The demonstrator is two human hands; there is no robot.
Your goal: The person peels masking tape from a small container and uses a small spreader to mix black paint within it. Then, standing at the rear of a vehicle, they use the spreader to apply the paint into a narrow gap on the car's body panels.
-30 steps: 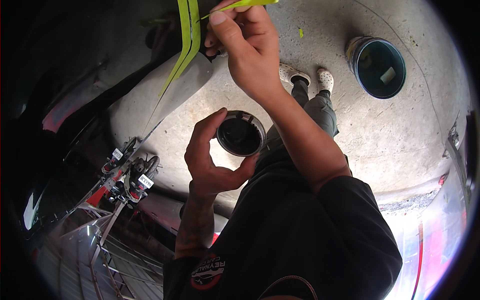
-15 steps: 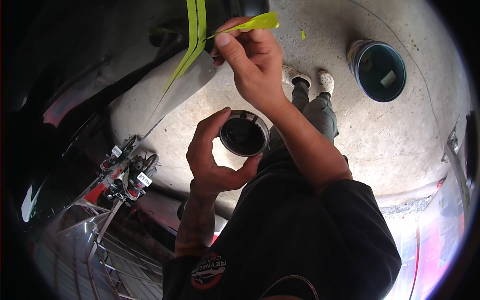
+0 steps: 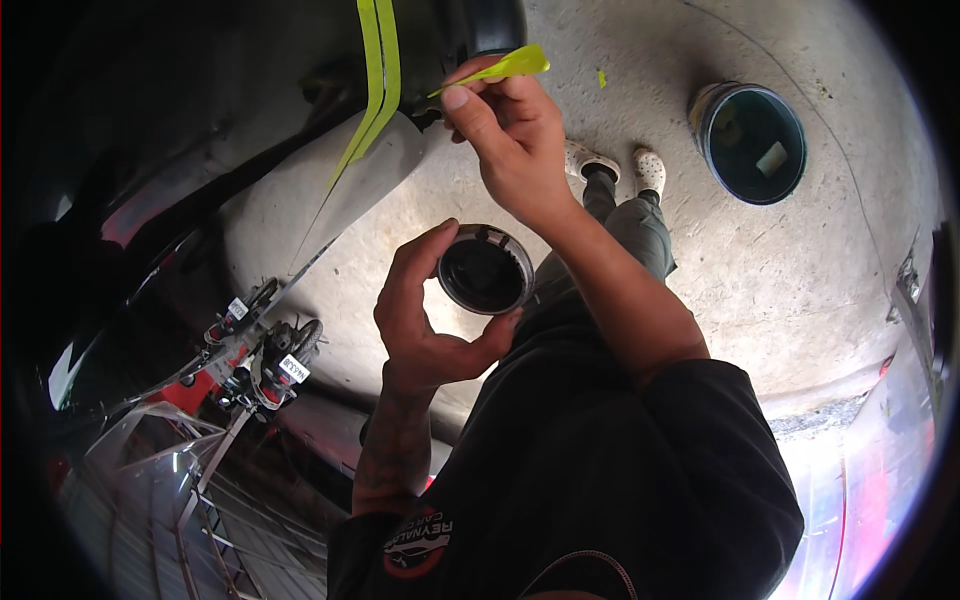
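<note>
My left hand grips a small round open can between thumb and fingers. Its inside is black, and dark smears mark its inner wall. Higher up, my right hand pinches a yellow-green strip that looks like masking tape. The strip is wide and folded at its outer end and narrows to a point past my fingertips. Just left of that point, two parallel yellow-green tape lines run down a glossy black vehicle panel, with a narrow dark gap between them. The point is apart from these lines.
A bucket with dark liquid and a pale block in it stands on the concrete floor at the right. A person's legs and pale clogs show beyond my right arm. Motorcycles appear at the lower left.
My right hand and the strip have shifted slightly down, and the strip's point sits farther from the tape lines. The view has moved a little; the can stays in my left hand.
</note>
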